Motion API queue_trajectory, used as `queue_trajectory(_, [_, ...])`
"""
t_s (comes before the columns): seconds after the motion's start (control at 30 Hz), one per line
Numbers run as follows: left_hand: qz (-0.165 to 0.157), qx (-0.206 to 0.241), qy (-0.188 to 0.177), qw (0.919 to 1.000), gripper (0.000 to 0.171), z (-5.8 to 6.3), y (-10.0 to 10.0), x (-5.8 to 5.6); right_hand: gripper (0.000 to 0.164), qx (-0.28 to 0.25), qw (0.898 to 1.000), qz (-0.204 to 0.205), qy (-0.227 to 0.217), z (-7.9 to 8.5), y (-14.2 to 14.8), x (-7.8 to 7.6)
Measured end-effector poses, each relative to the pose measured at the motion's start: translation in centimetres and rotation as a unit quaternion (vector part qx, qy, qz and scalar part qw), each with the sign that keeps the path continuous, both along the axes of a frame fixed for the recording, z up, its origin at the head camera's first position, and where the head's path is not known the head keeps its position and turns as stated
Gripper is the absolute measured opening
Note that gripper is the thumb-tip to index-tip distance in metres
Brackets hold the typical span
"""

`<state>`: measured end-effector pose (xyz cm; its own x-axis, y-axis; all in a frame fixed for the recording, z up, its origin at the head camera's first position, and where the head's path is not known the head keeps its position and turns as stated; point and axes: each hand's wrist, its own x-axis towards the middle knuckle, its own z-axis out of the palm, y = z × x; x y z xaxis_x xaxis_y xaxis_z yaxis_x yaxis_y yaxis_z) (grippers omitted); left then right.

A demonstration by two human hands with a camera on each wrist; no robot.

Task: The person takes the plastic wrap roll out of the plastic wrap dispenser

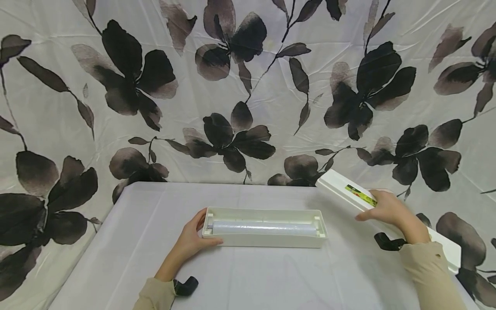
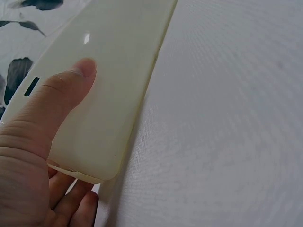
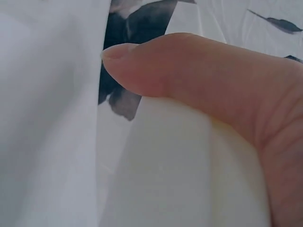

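Note:
A long off-white plastic box (image 1: 271, 241) rests uncovered on the table, with a roll of clear plastic wrap (image 1: 263, 227) lying lengthwise inside. My left hand (image 1: 193, 237) grips the box's left end. In the left wrist view its thumb (image 2: 71, 87) lies on the side wall, and the other fingers pass behind the end. Off to the right, my right hand (image 1: 391, 211) holds a long white lid (image 1: 337, 185) tilted above the table's right side. The lid bears a yellow-green label (image 1: 360, 195). In the right wrist view the thumb crosses the lid (image 3: 165, 165); the other fingers are hidden.
The table (image 1: 255, 280) is covered with a white cloth. Behind it hangs a white curtain with dark flowers (image 1: 248, 94). A black strap piece (image 1: 187, 286) shows at the left wrist and another (image 1: 387, 242) at the right. The lid reaches past the table's right edge.

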<state>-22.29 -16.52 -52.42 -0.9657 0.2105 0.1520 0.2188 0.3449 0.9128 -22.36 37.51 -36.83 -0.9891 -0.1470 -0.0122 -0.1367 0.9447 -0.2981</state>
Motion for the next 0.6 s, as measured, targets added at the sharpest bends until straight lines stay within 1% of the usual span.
queue_trajectory(0.2, [0.003, 0.0, -0.01, 0.9999, 0.11, 0.0, 0.0, 0.0, 0.075, -0.009, 0.999, -0.028, -0.014, -0.7, 0.9, 0.5])
queue_trajectory(0.27, [0.004, 0.002, -0.013, 0.9999, 0.11, 0.0, 0.1, 0.2, 0.075, -0.013, 0.999, -0.038, -0.022, -0.9, 1.2, 0.7])
queue_trajectory(0.43, [0.005, 0.005, -0.006, 1.0, 0.108, 0.1, 0.3, 0.7, 0.076, -0.01, 0.998, -0.056, -0.035, -1.3, 2.0, 0.8])
queue_trajectory(0.6, [0.004, 0.011, 0.004, 0.9999, 0.105, 0.1, 0.4, 1.1, 0.074, -0.003, 0.997, -0.069, -0.036, -1.5, 2.7, 1.0])
